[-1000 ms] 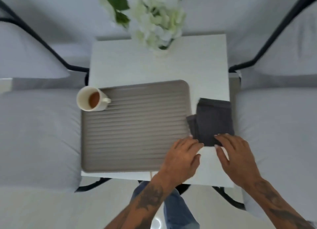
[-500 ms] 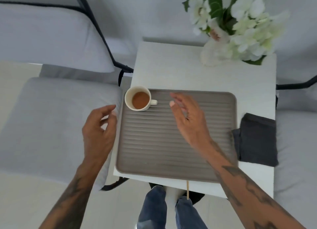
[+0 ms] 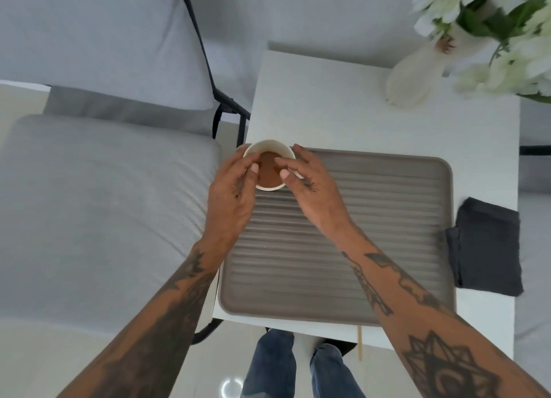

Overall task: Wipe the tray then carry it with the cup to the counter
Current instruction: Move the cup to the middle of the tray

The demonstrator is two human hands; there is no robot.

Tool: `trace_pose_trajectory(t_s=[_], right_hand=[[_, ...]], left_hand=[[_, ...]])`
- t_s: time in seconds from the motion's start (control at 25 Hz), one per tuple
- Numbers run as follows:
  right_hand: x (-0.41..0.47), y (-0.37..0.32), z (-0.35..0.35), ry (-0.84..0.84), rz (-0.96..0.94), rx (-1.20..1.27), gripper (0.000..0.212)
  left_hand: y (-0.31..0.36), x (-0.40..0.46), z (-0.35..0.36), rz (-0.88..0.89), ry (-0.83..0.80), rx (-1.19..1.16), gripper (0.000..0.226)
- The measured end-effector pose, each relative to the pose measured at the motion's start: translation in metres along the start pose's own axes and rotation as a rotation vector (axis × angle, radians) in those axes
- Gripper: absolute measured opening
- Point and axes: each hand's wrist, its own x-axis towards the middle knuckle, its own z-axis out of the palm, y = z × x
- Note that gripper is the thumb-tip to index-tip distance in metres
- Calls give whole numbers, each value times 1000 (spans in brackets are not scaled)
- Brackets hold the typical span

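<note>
The cup (image 3: 269,165), a small round off-white one with brown liquid inside, stood at the far left corner of the tray (image 3: 343,242), right at the left edge of the white surface (image 3: 343,108). Both hands cupped it: the left hand (image 3: 231,200) curled its fingers (image 3: 253,171) loosely around the left rim, the right hand (image 3: 316,191) spread its fingers (image 3: 283,175) against the right rim and over the handle side; whether they gripped it firmly could not be told. The tray was a taupe, ribbed rectangle with rounded corners. A folded dark grey cloth (image 3: 489,248) lay just beside its right edge, at the surface's right side. A pale vase (image 3: 414,78) of white flowers stood at the far right corner
</note>
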Motion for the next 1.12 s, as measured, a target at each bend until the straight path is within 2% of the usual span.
trace_pose_trajectory(t_s=[0.32, 0.52, 0.68, 0.8, 1.12], right_hand=[[1, 14, 14, 94, -43, 168, 29], [-30, 13, -8, 177, -13, 250, 31], [-70, 24, -45, 241, 9, 238, 36], [-100, 36, -66, 264, 52, 232, 37], [-128, 71, -79, 321, 71, 217, 38]], left_hand=[[-3, 0, 3, -102, -26, -28, 39], [16, -18, 19, -63, -95, -44, 43], [34, -49, 54, -13, -183, -89, 44], [43, -71, 80, -39, -223, -117, 44], [35, -102, 113, -72, -245, -55, 43]])
